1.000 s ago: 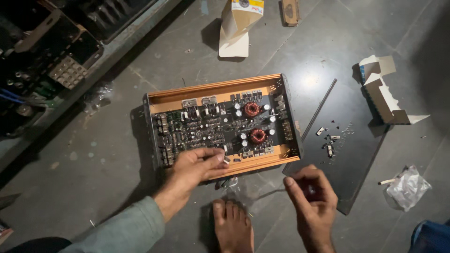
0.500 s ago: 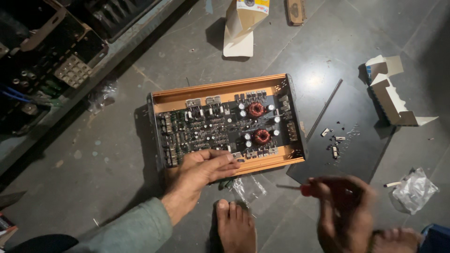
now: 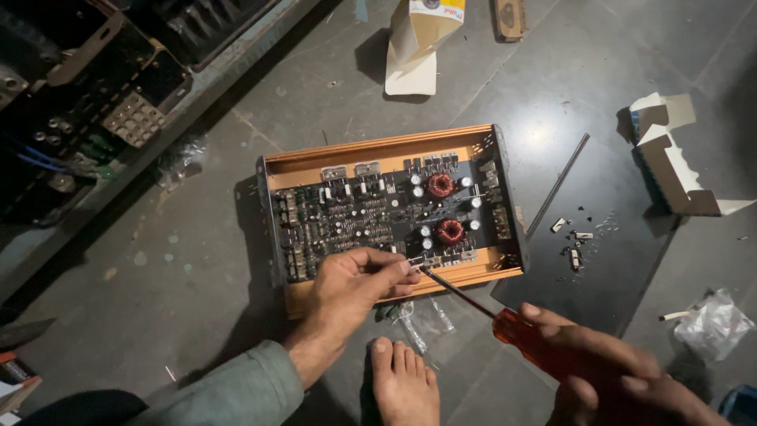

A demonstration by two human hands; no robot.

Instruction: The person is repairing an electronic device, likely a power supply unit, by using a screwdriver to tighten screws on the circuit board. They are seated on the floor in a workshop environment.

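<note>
**Screwdriver tip at open amplifier board, floor-level work**

Seen from above, looking down at dark tiled floor point(image 3: 118, 315). Centre: open amplifier chassis point(image 3: 378, 154), orange-toned metal frame, lid off, green-black circuit board point(image 3: 363, 217) exposed w/ two red copper-wound coils point(image 3: 440, 185) at right side, rows of small components at left.

Left hand point(image 3: 355, 280) resting on near edge of chassis, fingers curled, thumb + forefinger pinched on a small metal part point(image 3: 416, 261) at board's front edge; exact part too small to tell. Grey-green sleeve at wrist.

Right hand point(image 3: 611, 371) low at right, grip closed around red-orange handle of screwdriver point(image 3: 481, 306). Dark shaft angled up-left, tip meeting the board right beside left fingertips, near front rail of chassis.

Bare foot point(image 3: 402, 383) at bottom centre, just below chassis, between the two arms. Clear plastic bag point(image 3: 418, 319) on floor between foot and chassis.

Right of chassis: flat black cover panel point(image 3: 615, 268) on floor, touching or just beside chassis corner, w/ scattered small screws + bits point(image 3: 574, 237) on it. Torn white cardboard box point(image 3: 670, 162) farther right. Crumpled clear bag point(image 3: 710, 323) near right edge.

Top centre: opened cardboard carton point(image 3: 422, 35), standing tilted. Top left: other dark electronic units w/ wiring point(image 3: 87, 95) along a ledge, well apart from the hands.
</note>
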